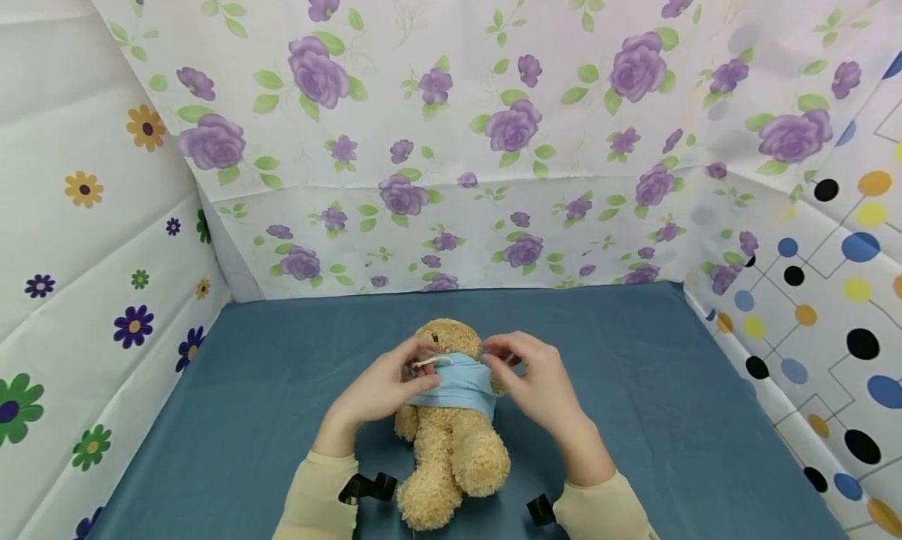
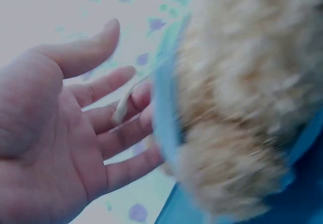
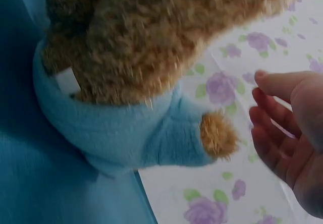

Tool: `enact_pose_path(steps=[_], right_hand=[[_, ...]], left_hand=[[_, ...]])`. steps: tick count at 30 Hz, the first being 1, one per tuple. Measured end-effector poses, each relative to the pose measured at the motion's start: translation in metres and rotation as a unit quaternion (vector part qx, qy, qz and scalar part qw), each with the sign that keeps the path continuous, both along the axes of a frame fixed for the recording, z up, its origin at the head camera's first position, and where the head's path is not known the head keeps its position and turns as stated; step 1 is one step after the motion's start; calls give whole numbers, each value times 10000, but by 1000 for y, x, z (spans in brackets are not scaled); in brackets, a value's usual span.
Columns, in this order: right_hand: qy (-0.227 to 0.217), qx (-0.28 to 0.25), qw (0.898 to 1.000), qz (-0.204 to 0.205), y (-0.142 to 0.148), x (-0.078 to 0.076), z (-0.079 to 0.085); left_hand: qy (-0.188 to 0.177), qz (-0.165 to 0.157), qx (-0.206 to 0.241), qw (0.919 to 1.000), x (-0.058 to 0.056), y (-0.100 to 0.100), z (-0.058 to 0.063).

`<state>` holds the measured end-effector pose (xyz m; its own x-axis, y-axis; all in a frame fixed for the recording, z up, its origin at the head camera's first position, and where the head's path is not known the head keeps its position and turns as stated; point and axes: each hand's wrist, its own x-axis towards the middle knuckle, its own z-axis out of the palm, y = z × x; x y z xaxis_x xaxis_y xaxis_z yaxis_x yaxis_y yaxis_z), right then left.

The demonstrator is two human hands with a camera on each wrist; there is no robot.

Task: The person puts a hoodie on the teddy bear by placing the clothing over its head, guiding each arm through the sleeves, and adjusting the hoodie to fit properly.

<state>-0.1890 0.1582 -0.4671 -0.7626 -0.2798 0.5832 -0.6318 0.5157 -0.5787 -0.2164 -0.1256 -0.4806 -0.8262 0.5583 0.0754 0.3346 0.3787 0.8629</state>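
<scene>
A curly tan teddy bear [image 1: 482, 455] lies on its back with its legs toward me. It wears a light blue top [image 1: 461, 387] with a whitish cord [image 1: 442, 359] at the neck. By the bear's left-side shoulder, my left hand [image 1: 384, 383] has its fingers spread. In the left wrist view the cord [image 2: 121, 108] lies against those fingers, with the thumb well apart from them. My right hand [image 1: 539, 379] hovers on the other side, fingers loosely bent. The right wrist view shows it apart from the bear's paw [image 3: 218, 135], with nothing between thumb and fingers.
The bear lies on a blue cloth-covered table [image 1: 282, 368]. Behind it hangs a white sheet with purple roses [image 1: 513, 125]. Patterned sheets close off both sides. Black straps [image 1: 368, 487] sit at the wrists. A small white tag [image 3: 67, 81] shows at the top's hem.
</scene>
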Motion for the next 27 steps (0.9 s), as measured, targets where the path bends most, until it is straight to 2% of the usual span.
enact_pose_path(steps=[2, 4, 7, 10, 13, 16, 19, 23, 27], right_hand=[[137, 17, 9991, 404, -6, 3, 1], [59, 114, 9969, 782, -14, 6, 1], [-481, 471, 9898, 1253, -24, 8, -3], [-1074, 986, 9818, 1214, -30, 8, -9], [-1554, 1253, 9771, 739, -28, 5, -17], [-2022, 1022, 9731, 413, -21, 3, -24], [-2283, 791, 9699, 313, -16, 1, -28], [-2175, 779, 9728, 146, -19, 0, -29], [-2026, 792, 9760, 38, -21, -1, -28]], left_hand=[[-37, 183, 142, 9997, -1, -10, 3], [0, 416, 179, 9990, -2, -18, 5], [70, 725, 27, 9973, -4, -28, 5], [104, 947, -335, 9949, -4, -34, 4], [70, 1022, -696, 9923, -3, -37, 3], [-91, 851, -926, 9920, -3, -37, 0], [-276, 521, -1050, 9927, -4, -34, -3], [-388, 138, -993, 9942, -4, -26, -5], [-385, -66, -813, 9959, -4, -21, -6]])
